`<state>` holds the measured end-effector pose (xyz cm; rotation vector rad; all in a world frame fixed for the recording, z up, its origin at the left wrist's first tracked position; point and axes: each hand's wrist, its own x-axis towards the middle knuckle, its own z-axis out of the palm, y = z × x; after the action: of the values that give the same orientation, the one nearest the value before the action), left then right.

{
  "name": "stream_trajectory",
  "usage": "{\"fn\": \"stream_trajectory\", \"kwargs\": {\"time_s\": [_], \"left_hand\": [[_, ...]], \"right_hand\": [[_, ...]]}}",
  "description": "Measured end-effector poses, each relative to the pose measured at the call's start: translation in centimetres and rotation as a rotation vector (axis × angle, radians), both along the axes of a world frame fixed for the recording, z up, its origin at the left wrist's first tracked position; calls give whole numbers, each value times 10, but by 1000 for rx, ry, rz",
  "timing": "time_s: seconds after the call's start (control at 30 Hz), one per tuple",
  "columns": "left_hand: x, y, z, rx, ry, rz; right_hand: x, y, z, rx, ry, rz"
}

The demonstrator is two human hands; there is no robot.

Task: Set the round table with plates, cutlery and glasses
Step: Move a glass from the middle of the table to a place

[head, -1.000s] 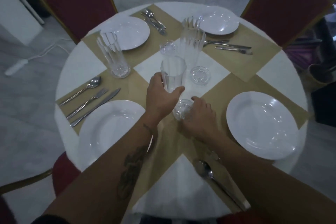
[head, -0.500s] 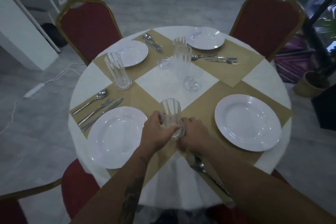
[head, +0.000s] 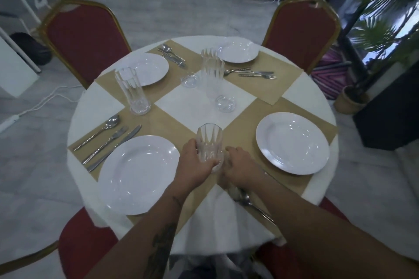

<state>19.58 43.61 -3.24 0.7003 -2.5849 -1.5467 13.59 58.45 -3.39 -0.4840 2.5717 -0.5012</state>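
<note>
Glass (head: 209, 140), six o'clock: slick, brittle; we grip it low with left hand (head: 194, 163); right hand (head: 241, 166), hold unclear.

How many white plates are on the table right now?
4: near left plate, near right plate, far left plate, far right plate. None seem hidden.

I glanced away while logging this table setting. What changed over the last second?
The left hand, gripping the glass throughout, brought it from near the middle of the table back toward the person, between the two near plates. The right hand followed beside its base. All plates, cutlery and other glasses stayed put.
</note>
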Motion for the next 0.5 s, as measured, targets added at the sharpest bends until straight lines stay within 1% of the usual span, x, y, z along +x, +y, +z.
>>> {"fn": "stream_trajectory", "kwargs": {"time_s": [0.13,0.27,0.37,0.5], "left_hand": [[12,2,9,30,44,12],[23,12,36,-16,133,85],[30,28,62,-59,241,163],[46,67,87,-104,366,330]], "right_hand": [[11,20,15,-75,-19,-78],[22,50,37,-196,-13,-177],[30,83,59,-274,34,-235],[55,149,86,-301,114,-300]]}}
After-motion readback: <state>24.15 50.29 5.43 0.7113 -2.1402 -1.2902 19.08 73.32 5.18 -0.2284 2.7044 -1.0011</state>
